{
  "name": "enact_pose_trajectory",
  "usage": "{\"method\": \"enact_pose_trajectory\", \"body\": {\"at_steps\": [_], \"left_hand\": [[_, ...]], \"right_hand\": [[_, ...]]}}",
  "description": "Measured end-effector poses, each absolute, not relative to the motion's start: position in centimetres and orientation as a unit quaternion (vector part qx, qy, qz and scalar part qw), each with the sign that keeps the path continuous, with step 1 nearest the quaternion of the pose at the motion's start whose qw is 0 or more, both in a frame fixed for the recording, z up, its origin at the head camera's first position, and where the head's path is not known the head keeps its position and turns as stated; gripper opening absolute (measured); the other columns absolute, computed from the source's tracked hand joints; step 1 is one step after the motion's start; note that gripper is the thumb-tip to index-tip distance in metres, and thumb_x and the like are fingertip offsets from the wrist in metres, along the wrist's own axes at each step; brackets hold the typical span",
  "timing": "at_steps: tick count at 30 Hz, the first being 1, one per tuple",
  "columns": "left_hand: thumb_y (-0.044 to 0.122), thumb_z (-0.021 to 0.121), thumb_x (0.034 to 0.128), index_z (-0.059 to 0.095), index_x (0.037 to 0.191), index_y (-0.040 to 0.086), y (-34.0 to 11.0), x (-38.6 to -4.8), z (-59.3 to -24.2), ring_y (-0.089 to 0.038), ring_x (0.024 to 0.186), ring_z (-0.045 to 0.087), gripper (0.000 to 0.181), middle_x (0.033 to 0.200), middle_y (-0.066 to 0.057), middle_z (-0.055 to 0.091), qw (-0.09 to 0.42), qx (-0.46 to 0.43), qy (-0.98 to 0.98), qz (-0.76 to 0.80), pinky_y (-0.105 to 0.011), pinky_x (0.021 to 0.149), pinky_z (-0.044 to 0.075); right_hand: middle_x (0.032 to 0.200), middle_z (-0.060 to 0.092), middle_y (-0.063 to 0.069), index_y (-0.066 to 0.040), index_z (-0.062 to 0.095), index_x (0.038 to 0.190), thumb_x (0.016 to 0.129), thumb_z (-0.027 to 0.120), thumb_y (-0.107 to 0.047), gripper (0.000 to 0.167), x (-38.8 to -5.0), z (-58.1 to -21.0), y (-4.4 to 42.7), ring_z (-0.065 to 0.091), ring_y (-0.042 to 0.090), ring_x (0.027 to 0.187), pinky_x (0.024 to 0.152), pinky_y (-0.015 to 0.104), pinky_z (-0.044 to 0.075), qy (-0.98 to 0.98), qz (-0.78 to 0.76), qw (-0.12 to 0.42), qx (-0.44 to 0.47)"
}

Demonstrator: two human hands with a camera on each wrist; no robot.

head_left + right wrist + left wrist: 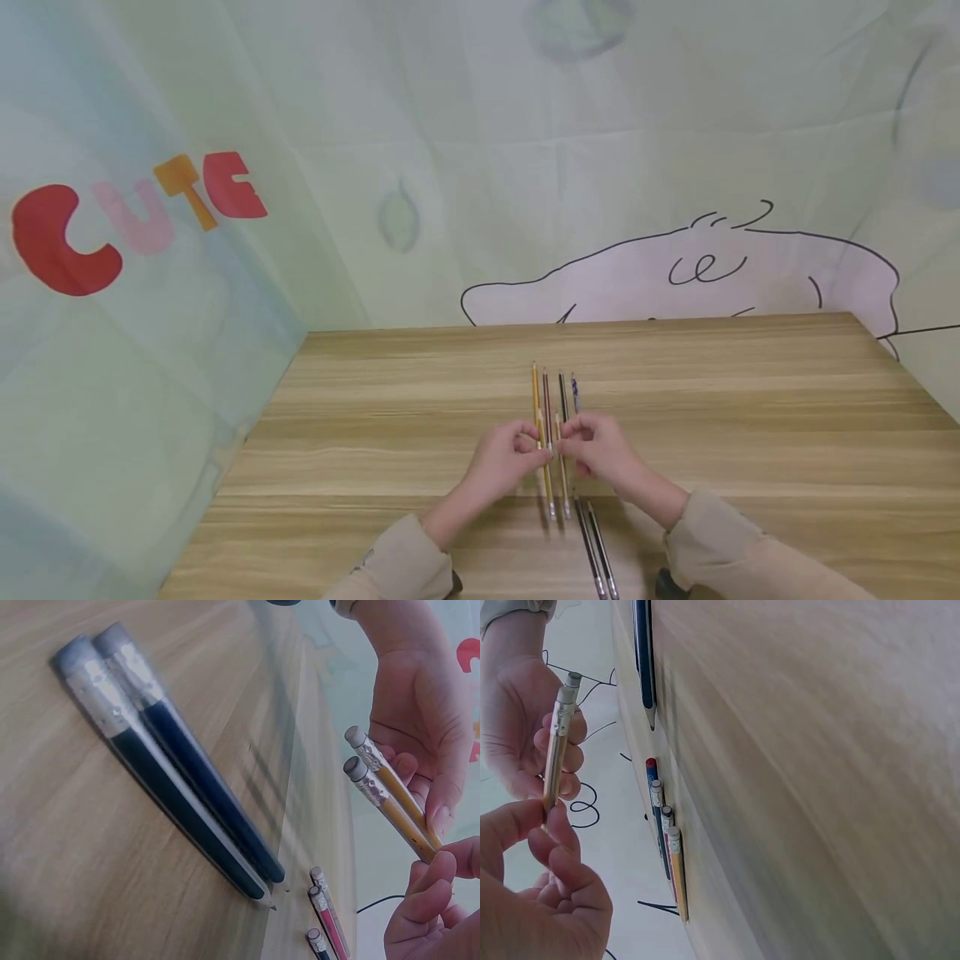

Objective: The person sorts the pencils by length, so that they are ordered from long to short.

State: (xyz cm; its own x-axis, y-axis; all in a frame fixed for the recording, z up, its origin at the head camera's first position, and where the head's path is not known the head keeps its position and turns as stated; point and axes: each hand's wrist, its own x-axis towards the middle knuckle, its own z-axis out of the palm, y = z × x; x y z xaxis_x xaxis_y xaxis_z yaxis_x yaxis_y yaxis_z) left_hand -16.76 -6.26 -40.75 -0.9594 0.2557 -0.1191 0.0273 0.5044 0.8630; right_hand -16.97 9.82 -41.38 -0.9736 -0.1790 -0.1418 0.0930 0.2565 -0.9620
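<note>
My left hand [506, 458] pinches a yellow pencil [547, 483] between thumb and fingers, its eraser end towards me. Close beside it, my right hand [606, 452] pinches a second yellow pencil [566, 490], pointing the same way. Both are held above the table; in the right wrist view their eraser ends [360, 769] show side by side, the fingertips almost meeting. Beyond the hands lie a yellow pencil [536, 387], a red pencil [547, 396], a dark pencil [563, 392] and a blue patterned pencil [575, 390], partly hidden by the hands.
Two dark pencils [187, 802] with eraser ends lie together on the wooden table [360, 467], nearer to me and below the right hand. A printed cloth [420, 150] with a line drawing stands behind the table's far edge and along its left side.
</note>
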Motion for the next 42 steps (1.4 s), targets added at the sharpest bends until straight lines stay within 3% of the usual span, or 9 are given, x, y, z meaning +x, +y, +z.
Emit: {"method": "enact_pose_trajectory", "body": {"at_steps": [17,36,42], "left_hand": [[0.019,0.066,0.0752,0.056,0.092,0.005,-5.9,-16.8,-40.9,-0.009,0.048,0.041,0.024,0.065,-0.001,0.057,0.124,0.08,0.857,0.494,-0.02,0.042,0.034],[0.022,0.067,0.0745,0.056,0.094,0.009,-5.3,-17.6,-41.0,-0.018,0.061,0.055,0.026,0.073,-0.001,0.061,0.137,0.066,0.858,0.491,-0.023,0.05,0.042],[0.021,0.066,0.0753,0.056,0.095,0.01,-4.7,-18.3,-41.0,-0.016,0.053,0.052,0.025,0.071,-0.002,0.061,0.148,0.067,0.858,0.487,-0.02,0.044,0.04]], "right_hand": [[0.063,0.053,0.001,0.005,0.055,0.091,0.076,0.061,-0.005,0.019,-16.9,-41.4,10.0,0.042,0.01,0.046,0.042,0.017,0.036,0.793,-0.597,0.121,-0.019],[0.063,0.053,0.0,0.007,0.055,0.094,0.076,0.06,-0.005,0.022,-17.4,-41.9,10.7,0.044,0.011,0.048,0.045,0.02,0.039,0.787,-0.604,0.125,-0.009],[0.067,0.055,0.003,0.009,0.053,0.096,0.076,0.059,-0.004,0.025,-17.9,-41.7,11.3,0.044,0.011,0.05,0.046,0.02,0.04,0.788,-0.604,0.12,-0.009]]}}
